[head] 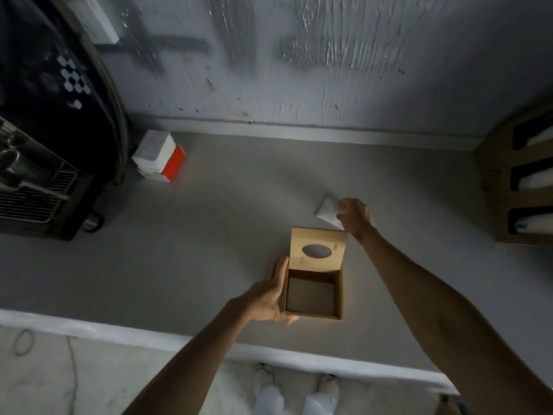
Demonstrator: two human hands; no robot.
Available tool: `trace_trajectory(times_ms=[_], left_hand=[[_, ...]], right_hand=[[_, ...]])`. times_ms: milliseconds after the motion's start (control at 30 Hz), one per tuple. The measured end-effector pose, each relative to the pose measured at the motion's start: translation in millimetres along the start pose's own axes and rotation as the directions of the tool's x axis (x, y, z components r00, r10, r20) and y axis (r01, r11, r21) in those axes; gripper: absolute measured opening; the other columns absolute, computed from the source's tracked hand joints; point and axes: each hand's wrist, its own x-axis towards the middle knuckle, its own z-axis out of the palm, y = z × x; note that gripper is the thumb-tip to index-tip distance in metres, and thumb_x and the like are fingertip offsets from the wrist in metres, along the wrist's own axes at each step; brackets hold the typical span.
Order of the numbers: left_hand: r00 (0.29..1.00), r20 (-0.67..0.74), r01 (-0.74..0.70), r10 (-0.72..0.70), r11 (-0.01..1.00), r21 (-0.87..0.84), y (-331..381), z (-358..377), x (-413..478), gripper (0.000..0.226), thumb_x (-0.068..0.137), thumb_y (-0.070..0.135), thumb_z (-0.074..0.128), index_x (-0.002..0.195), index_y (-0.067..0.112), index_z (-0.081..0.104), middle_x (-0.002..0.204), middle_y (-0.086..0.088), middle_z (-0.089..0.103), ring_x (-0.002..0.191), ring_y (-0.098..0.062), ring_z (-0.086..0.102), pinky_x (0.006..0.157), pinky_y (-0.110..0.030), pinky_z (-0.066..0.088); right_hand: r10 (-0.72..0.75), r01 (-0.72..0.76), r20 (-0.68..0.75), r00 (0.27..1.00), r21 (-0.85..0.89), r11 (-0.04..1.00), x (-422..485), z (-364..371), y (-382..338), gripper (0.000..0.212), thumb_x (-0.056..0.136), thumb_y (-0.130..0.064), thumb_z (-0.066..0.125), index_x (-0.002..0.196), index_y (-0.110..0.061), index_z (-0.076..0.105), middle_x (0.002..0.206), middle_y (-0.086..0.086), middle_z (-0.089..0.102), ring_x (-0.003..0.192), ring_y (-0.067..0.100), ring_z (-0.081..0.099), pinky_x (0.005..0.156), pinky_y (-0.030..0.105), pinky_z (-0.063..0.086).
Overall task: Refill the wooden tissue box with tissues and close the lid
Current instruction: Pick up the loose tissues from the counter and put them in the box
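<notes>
The wooden tissue box (338,298) stands on the grey counter (209,235) near its front edge. Its hinged lid (302,259), with an oval slot, is raised and leans back. The box's inside looks bare. My left hand (270,295) lies flat against the box's left wall, steadying it. Just behind the lid, my right hand (354,215) pinches a small white stack of tissues (327,209) that rests on or just above the counter.
A red and white pack of tissues (158,158) sits at the back left, beside a black machine with a metal grille (45,163). A wooden dispenser with slots (517,181) stands at the right edge. A wall runs behind the counter.
</notes>
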Motion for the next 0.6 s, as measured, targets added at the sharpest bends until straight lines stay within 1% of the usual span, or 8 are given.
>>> trace_trajectory(times_ms=[200, 300, 367, 400, 433, 500, 533, 600], left_hand=[[1.0, -0.027, -0.01, 0.01, 1.0, 0.023, -2.4, 0.3, 0.9, 0.142, 0.069, 0.05, 0.082, 0.146, 0.001, -0.027, 0.158, -0.021, 0.003, 0.135, -0.035, 0.036, 0.109, -0.038, 0.041], [0.998, -0.046, -0.037, 0.039, 0.999, 0.027, -0.8, 0.4, -0.8, 0.143, 0.068, 0.05, 0.083, 0.145, 0.006, -0.03, 0.157, -0.018, 0.005, 0.132, -0.032, 0.039, 0.106, -0.04, 0.045], [0.998, -0.045, -0.039, 0.04, 0.999, 0.029, 1.2, -1.2, -1.1, 0.141, 0.069, 0.047, 0.084, 0.147, 0.003, -0.025, 0.157, -0.017, 0.005, 0.133, -0.032, 0.038, 0.106, -0.038, 0.044], [0.998, -0.042, -0.036, 0.037, 0.999, 0.028, 1.3, -1.7, -1.3, 0.141, 0.068, 0.047, 0.084, 0.147, 0.002, -0.024, 0.157, -0.017, 0.004, 0.133, -0.032, 0.038, 0.106, -0.038, 0.044], [0.998, -0.047, -0.036, 0.037, 0.999, 0.028, 1.1, -1.8, -1.4, 0.142, 0.068, 0.05, 0.083, 0.147, 0.003, -0.024, 0.157, -0.017, 0.004, 0.133, -0.032, 0.039, 0.105, -0.039, 0.045], [0.998, -0.059, -0.034, 0.036, 0.999, 0.038, -1.1, -0.6, -0.2, 0.144, 0.066, 0.054, 0.082, 0.147, 0.005, -0.026, 0.158, -0.016, 0.003, 0.133, -0.033, 0.039, 0.105, -0.041, 0.046], [0.998, -0.06, -0.031, 0.033, 0.999, 0.031, -1.3, -0.5, -0.6, 0.144, 0.066, 0.054, 0.082, 0.147, 0.005, -0.026, 0.158, -0.016, 0.004, 0.134, -0.033, 0.039, 0.105, -0.041, 0.045], [0.998, -0.061, -0.026, 0.028, 0.999, 0.025, -2.9, -0.4, -0.9, 0.144, 0.066, 0.054, 0.083, 0.147, 0.006, -0.027, 0.158, -0.016, 0.005, 0.135, -0.033, 0.038, 0.107, -0.041, 0.044]], right_hand=[[0.115, -0.113, -0.013, 0.993, -0.291, 0.95, -26.6, -2.7, 8.3, 0.039, 0.085, -0.027, 0.067, 0.118, -0.008, 0.055, 0.125, 0.018, 0.053, 0.116, 0.037, 0.045, 0.089, 0.04, 0.044], [0.142, -0.157, -0.071, 0.987, -0.281, 0.947, -52.7, -1.9, 23.8, 0.027, 0.087, -0.028, 0.064, 0.109, -0.013, 0.057, 0.118, 0.014, 0.057, 0.111, 0.034, 0.05, 0.087, 0.037, 0.044], [0.183, -0.191, -0.096, 0.978, -0.081, 0.978, -73.9, 0.0, 44.4, 0.024, 0.086, -0.024, 0.066, 0.105, -0.014, 0.054, 0.108, 0.011, 0.062, 0.107, 0.034, 0.057, 0.087, 0.04, 0.048], [0.223, -0.214, -0.084, 0.971, 0.107, 0.971, -85.8, -3.3, 53.3, 0.027, 0.085, -0.02, 0.068, 0.106, -0.012, 0.053, 0.104, 0.011, 0.06, 0.105, 0.036, 0.059, 0.086, 0.044, 0.051], [0.283, -0.247, -0.066, 0.957, 0.331, 0.911, -98.9, -9.4, 60.0, 0.033, 0.082, -0.015, 0.07, 0.109, -0.009, 0.051, 0.102, 0.01, 0.058, 0.105, 0.039, 0.059, 0.084, 0.049, 0.053], [0.424, -0.292, -0.011, 0.906, 0.708, 0.643, -133.1, -31.5, 60.4, 0.042, 0.08, -0.006, 0.072, 0.117, -0.006, 0.052, 0.109, 0.014, 0.059, 0.106, 0.043, 0.06, 0.081, 0.053, 0.055], [0.436, -0.265, 0.009, 0.9, 0.806, 0.53, -152.8, -44.8, 57.0, 0.041, 0.079, -0.008, 0.074, 0.116, -0.009, 0.056, 0.114, 0.016, 0.061, 0.105, 0.041, 0.061, 0.079, 0.052, 0.056], [0.319, -0.17, 0.03, 0.947, 0.89, 0.422, -187.4, -67.5, 43.2, 0.043, 0.074, -0.025, 0.077, 0.114, -0.02, 0.062, 0.116, 0.011, 0.064, 0.101, 0.032, 0.064, 0.077, 0.047, 0.057]])
